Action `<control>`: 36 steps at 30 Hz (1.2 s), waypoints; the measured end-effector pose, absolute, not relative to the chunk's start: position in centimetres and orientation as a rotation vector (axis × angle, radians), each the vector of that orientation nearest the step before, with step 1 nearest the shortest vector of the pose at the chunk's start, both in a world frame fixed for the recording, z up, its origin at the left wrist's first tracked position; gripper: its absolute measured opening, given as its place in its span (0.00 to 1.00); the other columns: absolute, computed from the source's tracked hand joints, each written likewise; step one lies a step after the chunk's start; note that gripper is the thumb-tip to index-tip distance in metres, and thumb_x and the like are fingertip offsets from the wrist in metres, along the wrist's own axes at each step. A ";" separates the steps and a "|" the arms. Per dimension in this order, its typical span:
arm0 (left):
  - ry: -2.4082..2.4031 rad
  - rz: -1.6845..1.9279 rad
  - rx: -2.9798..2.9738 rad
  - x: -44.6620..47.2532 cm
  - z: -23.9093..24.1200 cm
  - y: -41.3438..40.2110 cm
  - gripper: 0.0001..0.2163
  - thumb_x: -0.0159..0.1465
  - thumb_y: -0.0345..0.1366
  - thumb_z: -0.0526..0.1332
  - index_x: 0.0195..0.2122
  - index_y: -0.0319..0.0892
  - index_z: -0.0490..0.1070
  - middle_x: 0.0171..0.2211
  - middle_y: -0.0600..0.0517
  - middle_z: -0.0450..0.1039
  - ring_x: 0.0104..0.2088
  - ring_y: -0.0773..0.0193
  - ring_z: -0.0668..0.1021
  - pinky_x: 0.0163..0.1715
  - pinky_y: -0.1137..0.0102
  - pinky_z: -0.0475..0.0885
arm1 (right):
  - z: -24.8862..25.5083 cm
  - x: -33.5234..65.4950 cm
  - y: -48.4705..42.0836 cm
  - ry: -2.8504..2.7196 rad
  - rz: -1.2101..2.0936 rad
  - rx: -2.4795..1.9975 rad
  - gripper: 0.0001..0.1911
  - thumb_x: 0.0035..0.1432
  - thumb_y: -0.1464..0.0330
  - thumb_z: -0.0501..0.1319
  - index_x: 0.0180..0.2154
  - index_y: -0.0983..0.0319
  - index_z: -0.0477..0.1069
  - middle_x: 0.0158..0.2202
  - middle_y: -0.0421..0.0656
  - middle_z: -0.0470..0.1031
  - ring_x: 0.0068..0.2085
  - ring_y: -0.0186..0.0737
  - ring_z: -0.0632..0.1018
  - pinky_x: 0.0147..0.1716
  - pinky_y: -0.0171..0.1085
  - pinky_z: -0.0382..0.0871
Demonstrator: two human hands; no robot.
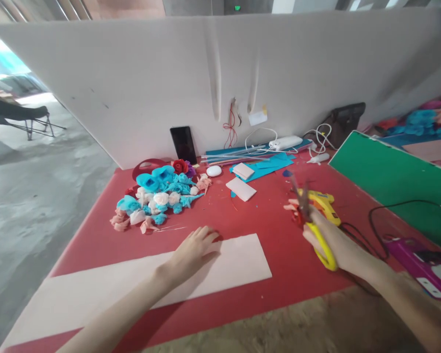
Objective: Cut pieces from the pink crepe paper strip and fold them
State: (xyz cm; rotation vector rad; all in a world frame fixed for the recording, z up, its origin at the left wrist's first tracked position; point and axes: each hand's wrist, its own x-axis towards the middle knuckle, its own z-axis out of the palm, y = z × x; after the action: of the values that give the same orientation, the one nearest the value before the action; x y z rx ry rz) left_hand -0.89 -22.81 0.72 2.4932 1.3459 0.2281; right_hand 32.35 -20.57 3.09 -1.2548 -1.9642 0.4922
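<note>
1. The left hand (194, 249) lay open across the far edge of the paper (238, 264).
2. The paper stretched along the desk's (268, 211) near side.
3. The right hand (327, 235) gripped scissors (317, 237) beside the glue gun (327, 202).
4. Flowers (160, 198) lay heaped beyond the paper.

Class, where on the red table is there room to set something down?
Bare tabletop lies between the folded pale papers, the pale strip and the right hand with scissors; a narrow band runs along the strip's near edge. Crowded: the flower pile on the left, and around the blue sheets near the white partition.
</note>
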 end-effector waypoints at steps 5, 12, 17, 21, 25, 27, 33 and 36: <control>1.423 0.309 2.467 -3.5 -0.2 -21.8 0.10 0.63 0.30 0.54 0.45 0.42 0.68 0.43 0.46 0.72 0.43 0.56 0.73 0.46 0.60 0.70 | 1.6 33.7 -22.1 -2.313 0.268 -1.307 0.31 0.48 0.79 0.51 0.56 0.62 0.60 0.49 0.52 0.68 0.52 0.55 0.68 0.50 0.55 0.63; 1.336 0.412 2.232 -3.8 0.8 -20.5 0.12 0.59 0.27 0.52 0.42 0.42 0.69 0.41 0.49 0.70 0.41 0.62 0.76 0.43 0.69 0.71 | -1.0 34.3 -22.1 -2.688 -0.184 -1.275 0.32 0.50 0.81 0.48 0.59 0.67 0.53 0.50 0.54 0.65 0.54 0.50 0.65 0.51 0.47 0.64; 1.375 0.428 2.192 -2.2 1.1 -20.5 0.17 0.54 0.23 0.52 0.44 0.40 0.68 0.44 0.47 0.71 0.45 0.60 0.74 0.46 0.67 0.69 | -2.3 34.1 -21.7 -2.781 -0.340 -1.184 0.30 0.55 0.77 0.51 0.60 0.72 0.52 0.50 0.58 0.64 0.54 0.54 0.64 0.51 0.49 0.62; 1.453 0.437 2.164 -0.9 0.8 -19.9 0.11 0.59 0.31 0.56 0.42 0.38 0.70 0.37 0.47 0.72 0.38 0.59 0.76 0.40 0.66 0.71 | -1.8 33.4 -20.9 -2.787 -0.386 -1.088 0.28 0.54 0.79 0.50 0.58 0.74 0.55 0.47 0.58 0.65 0.51 0.54 0.66 0.49 0.49 0.64; 1.400 0.437 2.144 -0.4 0.5 -19.3 0.05 0.58 0.33 0.59 0.35 0.40 0.73 0.33 0.51 0.72 0.31 0.64 0.76 0.33 0.72 0.72 | -1.6 33.2 -20.1 -2.781 -0.361 -1.038 0.30 0.49 0.83 0.48 0.56 0.72 0.58 0.46 0.56 0.65 0.50 0.53 0.67 0.48 0.48 0.65; 1.378 0.462 2.144 -0.3 0.4 -19.2 0.06 0.59 0.31 0.58 0.36 0.42 0.73 0.36 0.51 0.73 0.34 0.65 0.76 0.36 0.72 0.71 | -1.5 33.5 -19.8 -2.774 -0.320 -1.031 0.32 0.47 0.84 0.48 0.56 0.71 0.58 0.46 0.54 0.65 0.50 0.52 0.67 0.49 0.48 0.65; 1.245 0.608 2.241 -0.6 -0.6 -19.6 0.10 0.62 0.27 0.53 0.41 0.43 0.72 0.41 0.50 0.74 0.40 0.66 0.77 0.41 0.74 0.72 | -1.0 34.2 -19.5 -2.787 -0.200 -1.045 0.36 0.43 0.83 0.49 0.58 0.70 0.58 0.44 0.52 0.66 0.45 0.48 0.69 0.46 0.46 0.68; 1.207 0.692 2.369 -0.7 -1.3 -19.9 0.10 0.65 0.29 0.52 0.42 0.43 0.72 0.40 0.50 0.75 0.39 0.67 0.78 0.40 0.74 0.72 | -0.8 34.2 -19.4 -2.794 -0.170 -1.042 0.36 0.43 0.83 0.50 0.57 0.69 0.59 0.43 0.52 0.67 0.45 0.47 0.70 0.46 0.46 0.68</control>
State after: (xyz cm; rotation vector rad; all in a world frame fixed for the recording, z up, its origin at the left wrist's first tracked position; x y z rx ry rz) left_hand -0.67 -19.87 -1.35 2.3694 1.2066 0.6920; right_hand 34.17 -19.42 -0.81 -1.0416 -2.7943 -0.1704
